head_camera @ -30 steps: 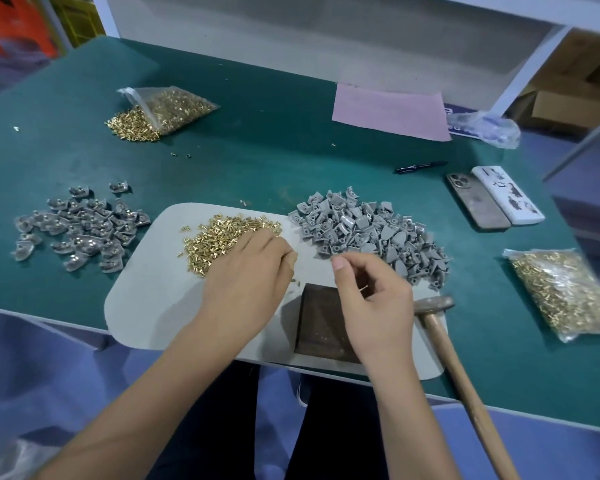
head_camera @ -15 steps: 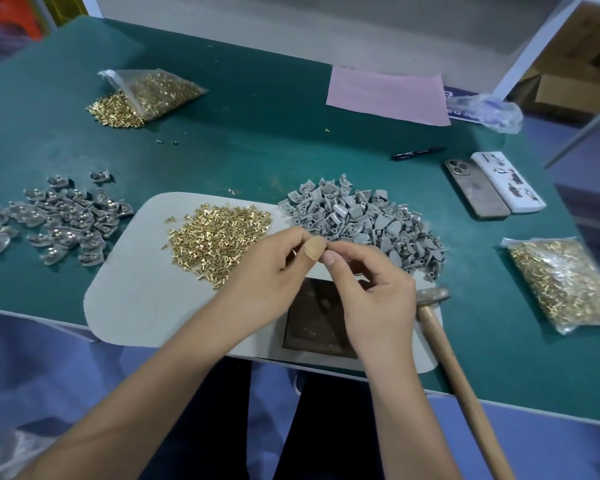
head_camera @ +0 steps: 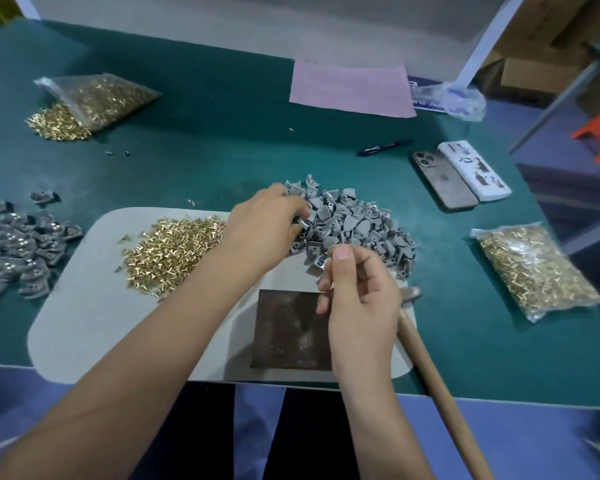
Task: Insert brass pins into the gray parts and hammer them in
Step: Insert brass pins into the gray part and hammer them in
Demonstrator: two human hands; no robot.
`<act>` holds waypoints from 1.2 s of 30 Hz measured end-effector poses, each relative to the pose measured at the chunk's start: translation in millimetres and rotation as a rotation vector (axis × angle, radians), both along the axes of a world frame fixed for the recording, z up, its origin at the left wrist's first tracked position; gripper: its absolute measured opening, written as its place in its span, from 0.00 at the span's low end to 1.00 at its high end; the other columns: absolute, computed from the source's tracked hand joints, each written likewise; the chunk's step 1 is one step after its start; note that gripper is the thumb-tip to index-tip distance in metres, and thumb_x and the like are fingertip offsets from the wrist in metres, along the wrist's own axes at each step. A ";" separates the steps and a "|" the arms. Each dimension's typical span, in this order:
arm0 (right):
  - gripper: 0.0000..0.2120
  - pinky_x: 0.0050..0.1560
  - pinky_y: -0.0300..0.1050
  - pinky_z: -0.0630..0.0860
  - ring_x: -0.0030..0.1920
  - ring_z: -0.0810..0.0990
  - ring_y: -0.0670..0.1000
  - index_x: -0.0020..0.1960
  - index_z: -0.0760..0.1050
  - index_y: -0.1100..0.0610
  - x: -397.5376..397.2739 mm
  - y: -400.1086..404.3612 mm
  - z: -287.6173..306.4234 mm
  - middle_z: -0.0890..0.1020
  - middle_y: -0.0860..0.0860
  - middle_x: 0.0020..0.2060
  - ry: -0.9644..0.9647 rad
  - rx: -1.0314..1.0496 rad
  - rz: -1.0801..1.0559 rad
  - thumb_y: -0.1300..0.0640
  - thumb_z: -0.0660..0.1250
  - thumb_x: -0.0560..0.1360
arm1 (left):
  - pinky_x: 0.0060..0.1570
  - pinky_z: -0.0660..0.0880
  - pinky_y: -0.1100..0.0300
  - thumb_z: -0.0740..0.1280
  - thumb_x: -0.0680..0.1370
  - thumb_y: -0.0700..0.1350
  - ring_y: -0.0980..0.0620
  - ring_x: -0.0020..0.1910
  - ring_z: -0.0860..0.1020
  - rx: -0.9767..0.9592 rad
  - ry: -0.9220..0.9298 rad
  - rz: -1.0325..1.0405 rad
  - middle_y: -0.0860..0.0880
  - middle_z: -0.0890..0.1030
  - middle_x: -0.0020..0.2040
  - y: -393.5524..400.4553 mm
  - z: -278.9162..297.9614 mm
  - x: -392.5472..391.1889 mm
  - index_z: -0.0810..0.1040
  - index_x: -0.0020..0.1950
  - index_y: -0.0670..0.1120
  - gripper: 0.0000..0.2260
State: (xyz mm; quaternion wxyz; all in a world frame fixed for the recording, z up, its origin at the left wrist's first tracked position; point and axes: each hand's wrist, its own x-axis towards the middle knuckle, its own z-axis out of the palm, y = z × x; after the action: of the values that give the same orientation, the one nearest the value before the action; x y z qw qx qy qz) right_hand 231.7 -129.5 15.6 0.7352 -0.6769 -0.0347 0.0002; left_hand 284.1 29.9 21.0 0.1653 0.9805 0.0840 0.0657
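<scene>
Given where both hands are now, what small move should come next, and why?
Probably the left hand lifts one gray part out of the pile and brings it to the right hand. The left fingers are curled in the pile's edge, the right pinches a brass pin, and the hammer lies untouched.

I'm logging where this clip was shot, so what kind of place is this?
Probably a small assembly workbench in a workshop: a green table carries a pile of gray parts, a heap of brass pins and a hammer.
</scene>
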 end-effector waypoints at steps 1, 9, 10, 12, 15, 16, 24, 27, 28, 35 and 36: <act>0.09 0.27 0.40 0.70 0.27 0.72 0.46 0.44 0.79 0.50 0.1 0.0 0.0 0.77 0.48 0.30 0.000 0.002 0.000 0.47 0.66 0.80 | 0.44 0.68 0.55 0.69 0.79 0.49 0.49 0.59 0.75 0.007 -0.009 0.001 0.54 0.75 0.54 -0.1 -0.2 1.3 0.79 0.59 0.60 0.10; 0.12 0.27 0.40 0.71 0.26 0.72 0.46 0.45 0.80 0.51 0.6 0.0 -0.7 0.78 0.49 0.30 0.007 0.048 -0.022 0.43 0.68 0.78 | 0.41 0.68 0.59 0.68 0.78 0.57 0.57 0.49 0.78 -0.195 -0.154 0.092 0.60 0.82 0.49 7.9 1.7 -15.1 0.80 0.52 0.58 0.05; 0.12 0.26 0.40 0.70 0.25 0.72 0.47 0.45 0.80 0.52 0.3 0.3 -0.4 0.78 0.49 0.29 0.006 0.053 -0.023 0.43 0.68 0.78 | 0.41 0.70 0.59 0.68 0.78 0.57 0.60 0.47 0.78 -0.259 -0.156 0.098 0.61 0.82 0.48 7.9 3.7 -20.5 0.80 0.52 0.59 0.05; 0.13 0.26 0.40 0.70 0.25 0.71 0.48 0.44 0.79 0.53 0.0 1.2 1.6 0.78 0.49 0.29 0.009 0.054 -0.025 0.44 0.69 0.78 | 0.41 0.71 0.60 0.67 0.79 0.56 0.65 0.42 0.76 -0.388 -0.175 0.088 0.62 0.82 0.46 5.0 9.8 -32.1 0.81 0.50 0.58 0.05; 0.10 0.26 0.41 0.70 0.26 0.72 0.47 0.42 0.80 0.52 -0.5 -1.5 5.9 0.77 0.49 0.29 0.038 0.079 -0.028 0.48 0.69 0.78 | 0.40 0.74 0.56 0.66 0.81 0.52 0.62 0.40 0.78 -0.565 -0.235 0.041 0.60 0.83 0.42 -4.4 24.4 -58.8 0.82 0.45 0.54 0.08; 0.09 0.28 0.41 0.71 0.27 0.72 0.46 0.42 0.81 0.51 -1.9 -5.9 7.1 0.78 0.48 0.30 0.042 0.071 -0.026 0.48 0.69 0.79 | 0.39 0.74 0.55 0.66 0.81 0.52 0.61 0.39 0.79 -0.579 -0.226 0.025 0.60 0.83 0.42 -8.5 29.3 -71.2 0.82 0.44 0.55 0.08; 0.06 0.39 0.42 0.76 0.34 0.80 0.42 0.41 0.82 0.46 -23.6 -64.5 14.6 0.83 0.40 0.34 -0.103 -0.595 0.007 0.51 0.72 0.77 | 0.44 0.76 0.53 0.64 0.79 0.57 0.56 0.49 0.75 -0.206 -0.134 -0.057 0.59 0.78 0.44 -45.6 24.4 -137.2 0.81 0.51 0.60 0.07; 0.02 0.39 0.45 0.74 0.38 0.77 0.43 0.46 0.81 0.44 -30.1 -78.9 19.2 0.82 0.39 0.39 -0.211 -0.897 0.076 0.49 0.70 0.78 | 0.46 0.75 0.56 0.64 0.80 0.58 0.54 0.53 0.74 -0.132 -0.099 -0.071 0.58 0.78 0.48 -48.0 20.5 -130.4 0.82 0.57 0.61 0.10; 0.02 0.38 0.44 0.71 0.40 0.76 0.43 0.47 0.81 0.43 -32.0 -81.2 21.7 0.81 0.39 0.42 -0.278 -1.015 0.119 0.48 0.70 0.78 | 0.46 0.75 0.55 0.64 0.80 0.57 0.54 0.54 0.74 -0.118 -0.091 -0.060 0.58 0.79 0.49 -48.4 19.4 -129.1 0.82 0.59 0.61 0.11; 0.03 0.39 0.44 0.73 0.47 0.77 0.44 0.50 0.81 0.42 -39.3 -83.6 14.7 0.79 0.40 0.49 -0.438 -1.140 0.144 0.47 0.70 0.77 | 0.42 0.74 0.55 0.64 0.77 0.61 0.55 0.50 0.75 -0.193 -0.218 0.078 0.59 0.77 0.48 -66.5 9.6 -145.7 0.76 0.54 0.59 0.10; 0.03 0.38 0.44 0.73 0.46 0.77 0.44 0.50 0.81 0.41 -40.2 -83.9 12.3 0.79 0.40 0.49 -0.422 -1.120 0.139 0.46 0.70 0.77 | 0.40 0.72 0.56 0.65 0.76 0.62 0.57 0.49 0.73 -0.211 -0.212 0.096 0.60 0.76 0.46 -69.3 7.5 -147.8 0.75 0.52 0.59 0.10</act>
State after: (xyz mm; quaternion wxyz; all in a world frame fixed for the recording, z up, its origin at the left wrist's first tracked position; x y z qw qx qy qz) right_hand 191.5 -213.4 27.9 0.2422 -0.9429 -0.2186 -0.0677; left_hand 136.3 -39.4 28.5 0.2718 0.9401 0.1193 0.1673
